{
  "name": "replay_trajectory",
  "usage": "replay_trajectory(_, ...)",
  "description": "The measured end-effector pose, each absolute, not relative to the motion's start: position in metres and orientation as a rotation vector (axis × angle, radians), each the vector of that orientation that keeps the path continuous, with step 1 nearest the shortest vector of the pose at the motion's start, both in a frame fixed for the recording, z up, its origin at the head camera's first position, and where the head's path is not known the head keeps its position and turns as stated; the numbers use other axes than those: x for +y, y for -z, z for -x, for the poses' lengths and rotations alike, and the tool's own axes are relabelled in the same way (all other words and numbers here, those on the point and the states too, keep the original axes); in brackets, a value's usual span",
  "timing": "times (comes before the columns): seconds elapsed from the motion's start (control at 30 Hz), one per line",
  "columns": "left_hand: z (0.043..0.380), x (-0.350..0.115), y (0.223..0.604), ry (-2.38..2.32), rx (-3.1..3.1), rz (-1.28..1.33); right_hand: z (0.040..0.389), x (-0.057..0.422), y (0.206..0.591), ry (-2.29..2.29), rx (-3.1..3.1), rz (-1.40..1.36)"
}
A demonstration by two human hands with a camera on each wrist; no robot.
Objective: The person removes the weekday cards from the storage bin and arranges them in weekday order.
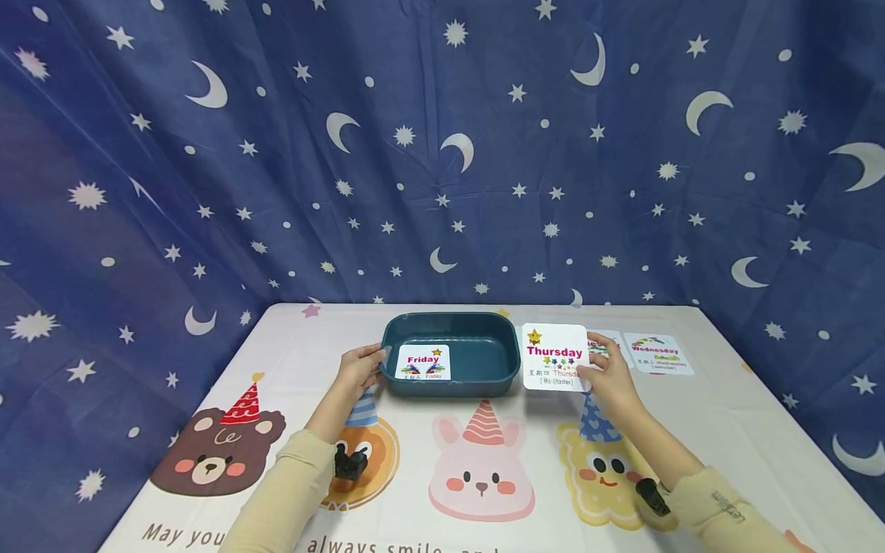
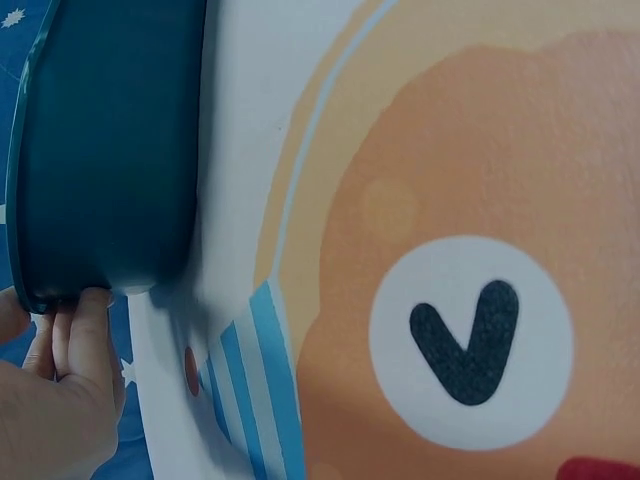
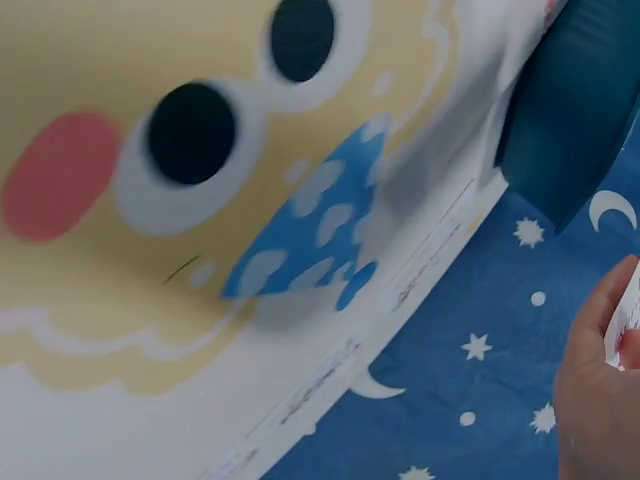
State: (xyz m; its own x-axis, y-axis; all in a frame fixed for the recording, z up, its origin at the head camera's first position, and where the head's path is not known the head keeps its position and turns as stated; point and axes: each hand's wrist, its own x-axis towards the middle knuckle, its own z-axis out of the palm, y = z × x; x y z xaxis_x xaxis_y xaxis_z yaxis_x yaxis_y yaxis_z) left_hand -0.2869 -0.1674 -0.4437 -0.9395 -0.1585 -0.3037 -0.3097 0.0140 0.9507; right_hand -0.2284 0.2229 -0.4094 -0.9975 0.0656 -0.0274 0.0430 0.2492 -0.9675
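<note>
A dark teal plastic bin (image 1: 456, 389) stands near the table's far side. My left hand (image 1: 356, 371) holds its left end; in the left wrist view the thumb and fingers sit on either side of the rim of the bin (image 2: 110, 150). A white card reading Friday (image 1: 424, 362) is inside the bin, toward its left. Just off the bin's right end, my right hand (image 1: 614, 384) pinches a Thursday card (image 1: 553, 369) by its right edge, printed face toward the head camera. Only the edge of this card (image 3: 622, 325) shows in the right wrist view.
Right of the right hand, a Wednesday card (image 1: 658, 355) lies on the table. Another card (image 1: 620, 349) beside it is partly hidden behind the right hand. The white tablecloth (image 1: 733, 453) carries cartoon animal prints. A blue star-and-moon curtain (image 1: 442, 153) hangs behind the table.
</note>
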Motion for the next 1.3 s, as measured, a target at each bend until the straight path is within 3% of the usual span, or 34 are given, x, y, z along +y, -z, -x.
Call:
replay_trajectory(0.5,0.290,-0.167,0.443,-2.086,2.130,0.540,0.227,0.244,0.429,-1.799,-2.677,0.140)
replay_trajectory(1.3,0.289,-0.168,0.444,-2.077,2.161,0.556,0.249,0.232,0.456,-1.524,-2.917,0.222)
